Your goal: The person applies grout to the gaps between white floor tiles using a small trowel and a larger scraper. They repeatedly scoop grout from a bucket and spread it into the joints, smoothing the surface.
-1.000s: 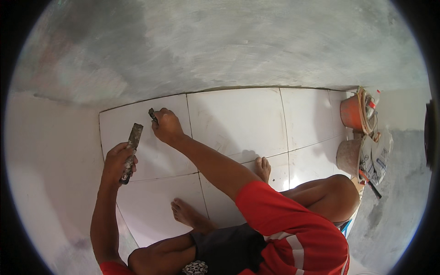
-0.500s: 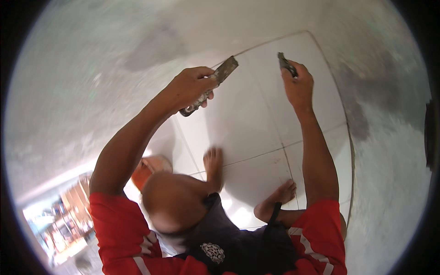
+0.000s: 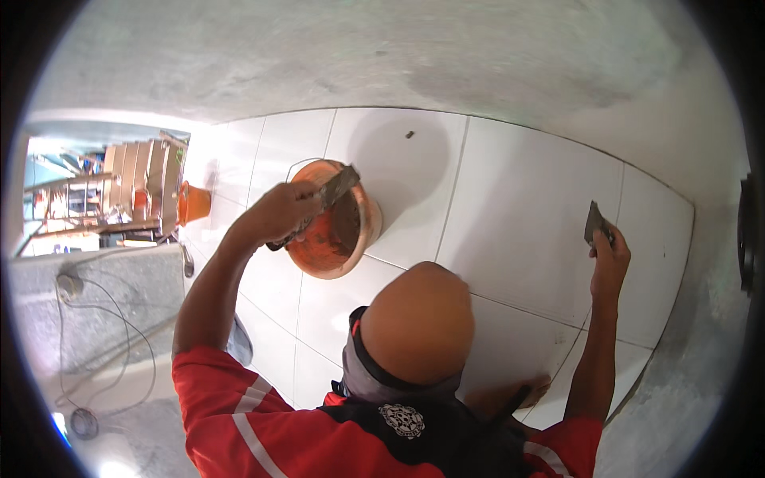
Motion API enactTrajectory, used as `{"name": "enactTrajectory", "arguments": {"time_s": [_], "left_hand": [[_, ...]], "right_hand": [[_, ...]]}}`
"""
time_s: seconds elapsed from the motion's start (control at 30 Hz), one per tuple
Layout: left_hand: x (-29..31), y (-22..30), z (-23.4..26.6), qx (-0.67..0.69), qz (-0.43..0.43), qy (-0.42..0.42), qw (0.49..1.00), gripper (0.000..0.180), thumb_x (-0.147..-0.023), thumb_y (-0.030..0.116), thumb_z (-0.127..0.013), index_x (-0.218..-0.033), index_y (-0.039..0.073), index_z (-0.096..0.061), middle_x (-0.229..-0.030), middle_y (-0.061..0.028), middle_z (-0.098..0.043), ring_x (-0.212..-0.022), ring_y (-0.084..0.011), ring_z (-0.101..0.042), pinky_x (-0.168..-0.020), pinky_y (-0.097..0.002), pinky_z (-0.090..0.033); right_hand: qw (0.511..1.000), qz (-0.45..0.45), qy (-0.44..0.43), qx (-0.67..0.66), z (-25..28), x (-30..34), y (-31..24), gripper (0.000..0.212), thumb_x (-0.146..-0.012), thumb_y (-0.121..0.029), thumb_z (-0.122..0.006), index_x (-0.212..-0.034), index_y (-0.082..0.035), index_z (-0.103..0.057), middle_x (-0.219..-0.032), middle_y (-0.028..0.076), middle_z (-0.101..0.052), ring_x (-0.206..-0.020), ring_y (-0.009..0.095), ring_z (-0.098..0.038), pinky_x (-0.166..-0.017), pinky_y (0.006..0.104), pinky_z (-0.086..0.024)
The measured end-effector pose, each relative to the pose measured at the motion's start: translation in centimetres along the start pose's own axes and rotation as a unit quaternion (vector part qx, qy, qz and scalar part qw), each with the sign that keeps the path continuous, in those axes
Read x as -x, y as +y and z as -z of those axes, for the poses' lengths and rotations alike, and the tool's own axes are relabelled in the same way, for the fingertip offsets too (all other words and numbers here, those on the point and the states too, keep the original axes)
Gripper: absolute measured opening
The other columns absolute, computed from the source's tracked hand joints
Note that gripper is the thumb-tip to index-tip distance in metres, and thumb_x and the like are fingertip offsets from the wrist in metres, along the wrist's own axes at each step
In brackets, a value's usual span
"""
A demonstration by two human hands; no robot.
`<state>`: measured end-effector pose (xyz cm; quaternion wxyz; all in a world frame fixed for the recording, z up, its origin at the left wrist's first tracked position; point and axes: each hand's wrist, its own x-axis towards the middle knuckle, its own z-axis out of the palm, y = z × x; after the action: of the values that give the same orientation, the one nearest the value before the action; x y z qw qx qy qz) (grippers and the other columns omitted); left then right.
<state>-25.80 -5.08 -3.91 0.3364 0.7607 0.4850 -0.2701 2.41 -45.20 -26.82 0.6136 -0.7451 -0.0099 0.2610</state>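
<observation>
My left hand (image 3: pixel 285 209) is closed around a putty knife (image 3: pixel 340 186) with a wide flat blade crusted in grey paste. The blade is over the near opening of an orange bucket (image 3: pixel 370 227), whose inside is smeared with grey paste; I cannot tell whether it touches the rim. Off to the right, my right hand (image 3: pixel 612 248) grips a smaller dark scraper (image 3: pixel 594 221), its pointed blade turned up and its handle mostly hidden by the fingers. That hand is above the white floor tiles (image 3: pixel 526 215), near the right wall.
A dark crumb (image 3: pixel 410 135) lies on the tiles near the grey plastered wall (image 3: pixel 351 68). Another orange bucket (image 3: pixel 194 203) stands at the left by a doorway with stacked cartons (image 3: pixel 143 171) beyond. A cable (image 3: pixel 127 319) hangs on the left wall. My bent knee (image 3: pixel 418 319) is near the bucket.
The view has swung left, bringing the bucket and doorway into sight. My left hand has carried the putty knife over the bucket; my right hand still holds its scraper, farther from the left.
</observation>
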Motion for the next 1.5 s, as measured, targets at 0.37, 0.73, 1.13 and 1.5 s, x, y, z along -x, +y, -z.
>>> {"name": "enactTrajectory", "arguments": {"time_s": [0.37,0.73,1.13,1.5], "left_hand": [[-8.5,-19.2,-3.7,-0.319,-0.212,-0.067,0.921,0.02,-0.082,0.007,-0.063,-0.097,0.0,-0.075,-0.104,-0.0182,-0.071,-0.096,-0.0362,-0.071,-0.085,-0.0435,-0.058],[-11.7,-23.3,-4.5,-0.235,-0.171,-0.102,0.951,0.023,-0.079,0.01,-0.064,-0.097,0.0,-0.075,-0.093,-0.0199,-0.072,-0.09,-0.0378,-0.072,-0.082,-0.0473,-0.058],[-10.4,-24.9,-5.8,-0.208,-0.18,-0.008,0.961,0.024,-0.086,0.015,-0.058,-0.103,0.006,-0.073,-0.095,-0.0181,-0.073,-0.09,-0.037,-0.072,-0.08,-0.0497,-0.057],[-8.8,-22.9,-2.7,0.115,-0.025,-0.189,0.975,0.029,-0.099,0.023,-0.054,-0.115,0.003,-0.068,-0.079,-0.0081,-0.066,-0.066,-0.0164,-0.066,-0.06,-0.0301,-0.055]], "right_hand": [[0.996,-0.05,-0.072,0.018,-11.5,6.2,-1.7,0.042,-0.09,-0.016,-0.068,-0.125,0.007,-0.063,-0.097,0.007,-0.067,-0.082,0.011,-0.059,-0.068,0.0282,-0.047],[0.992,-0.078,-0.096,0.009,-16.6,8.5,-1.3,0.04,-0.09,-0.015,-0.068,-0.124,0.006,-0.063,-0.099,0.006,-0.067,-0.084,0.011,-0.06,-0.068,0.0273,-0.047],[0.989,-0.104,-0.109,0.016,-19.2,9.5,0.3,0.039,-0.089,-0.015,-0.068,-0.122,0.006,-0.064,-0.097,0.005,-0.067,-0.081,0.011,-0.059,-0.066,0.0271,-0.047],[0.989,-0.096,-0.11,-0.017,-18.8,10.4,-0.6,0.038,-0.091,-0.014,-0.066,-0.123,0.006,-0.063,-0.099,0.007,-0.067,-0.083,0.013,-0.06,-0.067,0.0281,-0.049]]}}
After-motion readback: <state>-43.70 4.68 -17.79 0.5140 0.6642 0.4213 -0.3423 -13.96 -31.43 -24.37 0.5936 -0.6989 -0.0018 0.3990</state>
